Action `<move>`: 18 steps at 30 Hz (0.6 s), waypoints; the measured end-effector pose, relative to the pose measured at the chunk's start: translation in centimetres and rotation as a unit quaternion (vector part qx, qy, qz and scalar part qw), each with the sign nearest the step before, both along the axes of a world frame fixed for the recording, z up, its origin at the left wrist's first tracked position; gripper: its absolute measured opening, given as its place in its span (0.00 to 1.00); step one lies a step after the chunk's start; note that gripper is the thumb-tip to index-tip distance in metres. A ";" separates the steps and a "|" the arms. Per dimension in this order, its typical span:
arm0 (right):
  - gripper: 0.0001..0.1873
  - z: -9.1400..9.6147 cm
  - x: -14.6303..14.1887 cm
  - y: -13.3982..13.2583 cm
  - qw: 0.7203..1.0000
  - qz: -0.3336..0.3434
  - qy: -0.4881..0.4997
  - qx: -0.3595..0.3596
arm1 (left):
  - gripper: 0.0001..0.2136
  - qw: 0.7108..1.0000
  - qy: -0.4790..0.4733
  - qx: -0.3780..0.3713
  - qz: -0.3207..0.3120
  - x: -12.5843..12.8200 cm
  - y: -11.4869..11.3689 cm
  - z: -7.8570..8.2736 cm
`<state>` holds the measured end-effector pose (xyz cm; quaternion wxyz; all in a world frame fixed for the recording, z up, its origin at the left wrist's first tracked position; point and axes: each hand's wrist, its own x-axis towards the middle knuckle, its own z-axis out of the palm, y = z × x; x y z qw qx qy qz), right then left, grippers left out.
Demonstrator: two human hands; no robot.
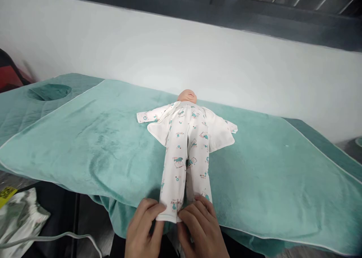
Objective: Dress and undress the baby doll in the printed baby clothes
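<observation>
A baby doll [187, 96] lies on its back on the green-covered bed, head toward the wall. White printed baby pants [178, 152] stretch from its chest down to the bed's near edge. Beneath them a matching white baby shirt [219, 135] spreads out, with a sleeve to each side. My left hand [145, 226] pinches the outer side of the left leg's cuff between thumb and fingers. My right hand [201, 226] is closed on that cuff's inner side and lies over the end of the other leg, whose cuff is hidden.
A teal velvety cover [263, 167] drapes over the bed, which has a face hole [49, 92] at the left. Behind it stands a white wall [169, 51]. Lower left are a patterned cloth [24, 216] and a white cable [53, 237].
</observation>
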<state>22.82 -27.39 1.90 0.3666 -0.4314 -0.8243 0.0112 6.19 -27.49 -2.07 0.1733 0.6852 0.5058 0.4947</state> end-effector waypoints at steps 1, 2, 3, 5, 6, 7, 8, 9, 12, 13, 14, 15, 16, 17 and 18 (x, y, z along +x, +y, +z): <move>0.11 -0.1 0.2 -0.1 1.000 0.006 -0.014 -0.003 | 0.11 1.000 0.008 -0.005 -0.005 -0.4 -0.2 0.0; 0.11 -0.2 0.6 -0.2 1.000 0.018 -0.024 -0.005 | 0.11 1.000 0.017 -0.010 -0.011 -0.7 -0.4 0.0; 0.11 -0.2 1.1 -0.3 0.999 0.030 -0.030 -0.002 | 0.11 0.999 0.028 -0.011 -0.020 -0.9 -0.5 0.0; 0.13 -0.6 2.2 -0.7 0.999 0.029 -0.021 0.018 | 0.12 0.998 0.049 -0.006 -0.036 -1.1 -0.7 0.4; 0.14 -0.9 2.9 -0.9 0.999 0.007 -0.009 0.029 | 0.13 0.998 0.055 0.000 -0.040 -0.9 -0.7 0.6; 0.16 -1.4 3.6 -1.1 0.999 -0.030 0.004 0.035 | 0.13 0.998 0.058 0.008 -0.037 -0.7 -0.7 0.9; 0.17 -1.9 4.3 -1.2 0.996 -0.078 0.018 0.035 | 0.14 0.998 0.060 0.020 -0.030 -0.3 -0.7 1.2; 0.18 -2.5 4.9 -1.3 0.992 -0.124 0.030 0.024 | 0.14 0.997 0.063 0.036 -0.020 0.2 -0.6 1.5; 0.15 -3.7 6.2 -1.3 0.981 -0.184 0.049 -0.030 | 0.12 0.989 0.104 0.108 -0.011 2.2 0.1 2.3; 0.12 -3.9 6.4 -1.2 0.981 -0.179 0.051 -0.046 | 0.12 0.983 0.129 0.128 -0.021 3.0 0.5 2.5; 0.10 -3.8 6.5 -1.2 0.983 -0.168 0.053 -0.058 | 0.12 0.977 0.154 0.140 -0.035 3.7 0.9 2.7; 0.09 -3.6 6.6 -1.1 0.984 -0.156 0.057 -0.065 | 0.13 0.973 0.176 0.144 -0.047 4.4 1.3 2.7; 0.08 -3.2 6.6 -1.1 0.985 -0.145 0.065 -0.070 | 0.13 0.970 0.191 0.141 -0.055 5.0 1.7 2.7; 0.09 -2.8 6.6 -1.2 0.986 -0.133 0.076 -0.073 | 0.13 0.969 0.199 0.133 -0.058 5.5 2.1 2.6; 0.10 -2.4 6.6 -1.4 0.986 -0.117 0.087 -0.075 | 0.13 0.970 0.199 0.124 -0.060 5.9 2.4 2.5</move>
